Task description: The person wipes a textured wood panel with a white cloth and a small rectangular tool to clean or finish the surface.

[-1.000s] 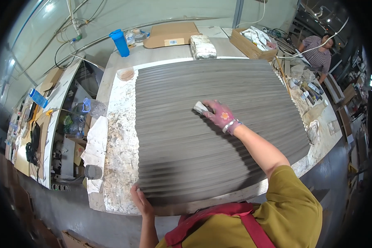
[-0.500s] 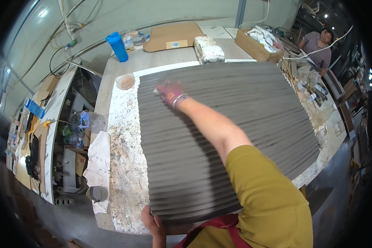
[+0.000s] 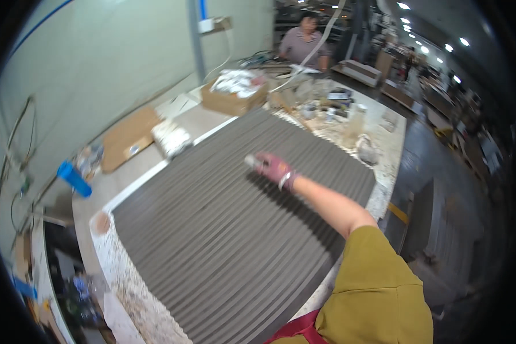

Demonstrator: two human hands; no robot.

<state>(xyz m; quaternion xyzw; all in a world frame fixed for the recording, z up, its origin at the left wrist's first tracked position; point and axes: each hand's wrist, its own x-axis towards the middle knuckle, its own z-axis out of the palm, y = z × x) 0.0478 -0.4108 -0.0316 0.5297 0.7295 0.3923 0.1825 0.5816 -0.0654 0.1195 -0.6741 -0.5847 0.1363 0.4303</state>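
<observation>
A large dark grey-brown panel [image 3: 212,229] with many parallel grooves lies flat on the worktable. Over its upper middle is my right hand [image 3: 274,168], in a maroon glove with a pale cuff, the arm stretched out from the lower right. The fingers are pinched together, with a small whitish thing [image 3: 250,161] at their tips; blur hides what kind it is. A shadow falls on the grooves beneath the hand and forearm. My left hand is out of sight.
Beyond the panel are a white-crusted block [image 3: 172,139], a flat cardboard piece [image 3: 133,136], a blue cup [image 3: 74,179] and a cardboard box [image 3: 233,103] of white cloths. A small dish [image 3: 102,223] sits at the left corner. Behind the table stands another person [image 3: 304,46].
The view has swung to the right. My right hand has moved from the panel's far left part toward its far middle. My left hand, earlier at the near left corner, has left the picture.
</observation>
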